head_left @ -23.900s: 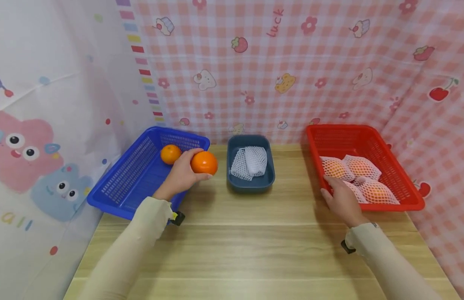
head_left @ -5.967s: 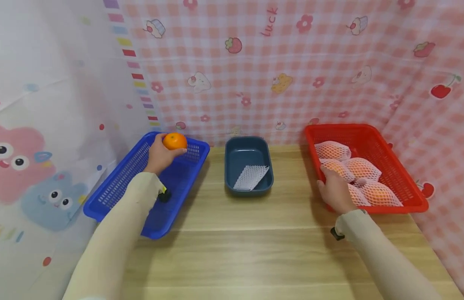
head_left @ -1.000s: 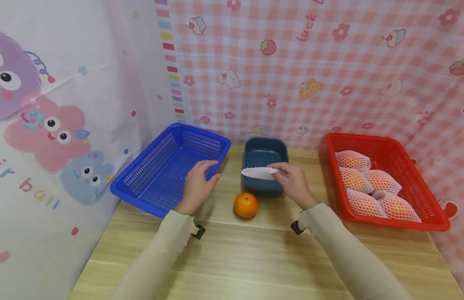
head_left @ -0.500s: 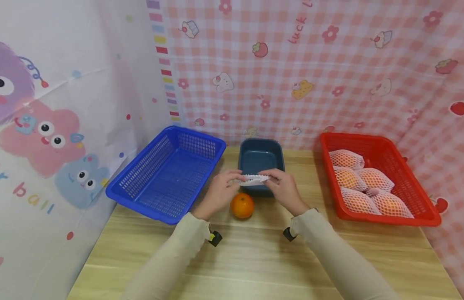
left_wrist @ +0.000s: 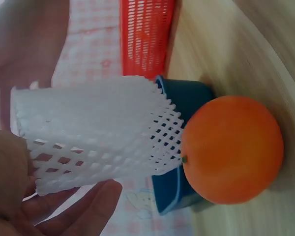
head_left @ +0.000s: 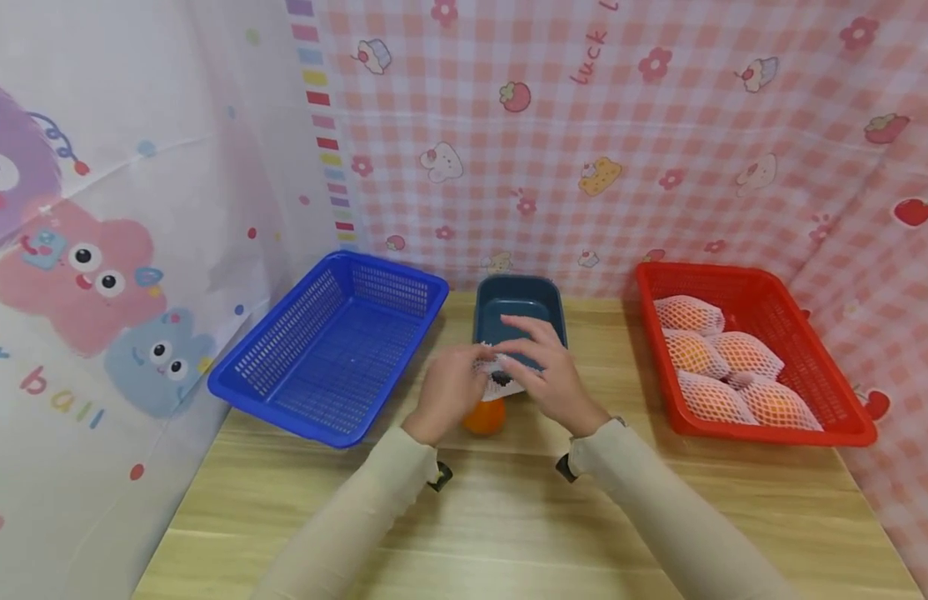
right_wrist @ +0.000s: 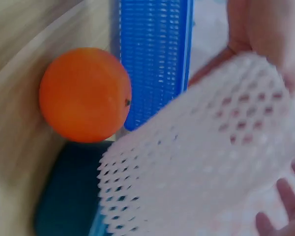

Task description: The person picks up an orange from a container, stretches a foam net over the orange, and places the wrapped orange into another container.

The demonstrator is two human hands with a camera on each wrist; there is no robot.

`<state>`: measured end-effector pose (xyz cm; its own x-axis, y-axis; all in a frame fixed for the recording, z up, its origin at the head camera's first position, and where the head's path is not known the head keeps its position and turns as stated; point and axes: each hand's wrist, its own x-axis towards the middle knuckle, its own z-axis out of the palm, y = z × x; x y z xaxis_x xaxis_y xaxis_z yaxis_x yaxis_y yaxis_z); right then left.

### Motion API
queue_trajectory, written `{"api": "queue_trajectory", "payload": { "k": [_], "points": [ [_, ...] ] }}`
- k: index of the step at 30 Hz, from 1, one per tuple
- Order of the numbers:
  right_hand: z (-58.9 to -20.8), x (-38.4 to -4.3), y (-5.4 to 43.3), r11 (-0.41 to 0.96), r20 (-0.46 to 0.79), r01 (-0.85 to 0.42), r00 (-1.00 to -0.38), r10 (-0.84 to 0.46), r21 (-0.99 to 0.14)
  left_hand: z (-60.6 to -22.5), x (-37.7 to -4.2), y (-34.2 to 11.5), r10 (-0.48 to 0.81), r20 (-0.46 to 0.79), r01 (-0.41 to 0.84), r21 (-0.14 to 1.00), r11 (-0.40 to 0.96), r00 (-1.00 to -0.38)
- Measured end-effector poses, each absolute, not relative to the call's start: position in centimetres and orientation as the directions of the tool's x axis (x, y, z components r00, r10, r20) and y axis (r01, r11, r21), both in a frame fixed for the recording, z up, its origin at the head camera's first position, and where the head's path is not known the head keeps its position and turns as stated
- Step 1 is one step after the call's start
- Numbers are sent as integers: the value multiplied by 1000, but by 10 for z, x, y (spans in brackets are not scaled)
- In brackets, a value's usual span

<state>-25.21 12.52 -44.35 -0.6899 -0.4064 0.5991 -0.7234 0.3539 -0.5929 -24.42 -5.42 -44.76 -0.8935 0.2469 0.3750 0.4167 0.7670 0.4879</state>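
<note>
My left hand (head_left: 447,390) pinches the upper end of a white foam fruit net (left_wrist: 98,128), which hangs partly opened as a tube. Beside it my right hand (head_left: 557,383) has its fingers spread, and in the right wrist view its fingertips (right_wrist: 285,196) show apart from the net. An unwrapped orange (head_left: 485,419) sits on the wooden table just below the net, its stem end towards the net's lower opening in the left wrist view. In the head view the hands and net cover part of the orange.
A dark teal tray (head_left: 518,285) stands right behind the hands. The blue basket (head_left: 344,350) at left holds nothing. In the red basket (head_left: 801,354) at right lie several net-wrapped oranges (head_left: 749,357). Patterned cloth (head_left: 464,125) hangs at the back and sides.
The last orange has gone from the blue basket to the table. The net came out of the tray in the right hand; the left hand took it, and the right fingers spread.
</note>
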Motion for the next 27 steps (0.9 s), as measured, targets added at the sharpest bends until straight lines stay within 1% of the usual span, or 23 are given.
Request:
{"api": "queue_trajectory", "payload": {
  "k": [3,6,9,11,13,15,16,18,20,21,23,25,27],
  "points": [
    [-443,-251,118,490,622,-749,-653,-432,-446,-447,-241,-52,263,411,452,480,752,-873],
    [-449,-252,120,608,643,-735,-627,-441,-300,-447,-240,-51,241,413,454,563,691,-878],
    [-453,-253,128,652,675,-722,-601,-427,-230,-449,-241,-53,200,373,414,683,602,-906],
    [-454,-254,134,659,691,-719,-594,-413,-223,-451,-241,-55,175,330,371,759,535,-928],
    [-454,-256,139,649,676,-706,-627,-387,-284,-451,-241,-57,164,282,326,821,469,-945],
    [-453,-257,142,613,617,-674,-702,-357,-412,-452,-240,-59,168,240,289,866,407,-956],
    [-453,-257,144,571,568,-649,-746,-348,-503,-452,-240,-59,178,225,277,884,375,-958],
    [-453,-257,146,474,436,-554,-832,-343,-685,-453,-240,-59,199,197,250,923,292,-960],
    [-452,-256,147,362,302,-439,-876,-375,-823,-454,-240,-58,211,180,222,955,196,-961],
    [-452,-256,147,312,247,-385,-882,-402,-869,-454,-239,-57,216,174,207,968,141,-961],
    [-454,-254,148,214,166,-294,-868,-469,-932,-454,-238,-55,217,173,185,982,36,-961],
    [-456,-253,147,144,119,-225,-844,-523,-964,-454,-236,-53,219,186,178,982,-55,-958],
    [-458,-252,147,121,92,-185,-838,-538,-975,-455,-235,-51,222,198,174,977,-123,-955]
  ]
}}
